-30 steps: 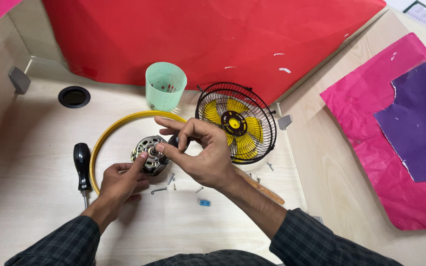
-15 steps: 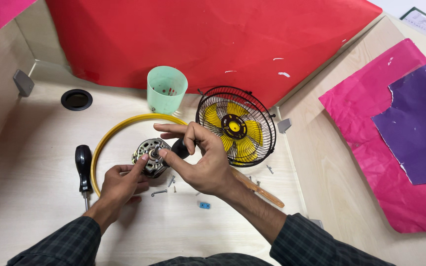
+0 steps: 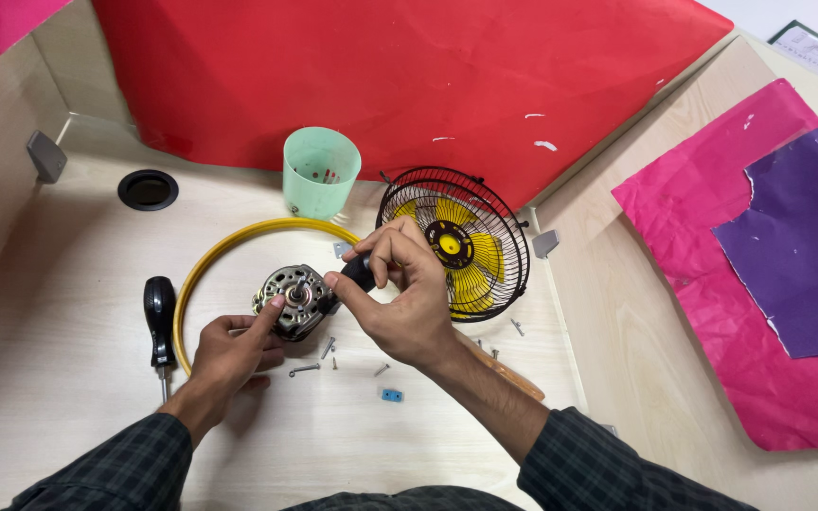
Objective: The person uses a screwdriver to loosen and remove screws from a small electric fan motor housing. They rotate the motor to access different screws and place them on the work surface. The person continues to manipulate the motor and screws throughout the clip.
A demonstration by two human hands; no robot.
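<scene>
A small metal fan motor (image 3: pixel 288 298) lies on the pale wooden desk (image 3: pixel 78 255), inside a yellow ring (image 3: pixel 203 274). My left hand (image 3: pixel 231 346) grips the motor from below, thumb on its face. My right hand (image 3: pixel 400 295) pinches a small black part (image 3: pixel 357 274) against the motor's right side, by the shaft. To the right of my hands, a black wire fan cage with yellow blades (image 3: pixel 456 244) leans upright. Loose screws (image 3: pixel 326 352) lie just under the motor.
A black-handled screwdriver (image 3: pixel 159 320) lies left of the ring. A pale green cup (image 3: pixel 320 172) stands behind it. A small blue piece (image 3: pixel 391 396) and a wooden handle (image 3: pixel 513 380) lie near my right forearm. Red, pink and purple sheets (image 3: pixel 788 246) cover the back and right.
Both hands stay on the motor. My right hand's fingers have shifted a little on the black part at the motor's side; the view has drifted slightly.
</scene>
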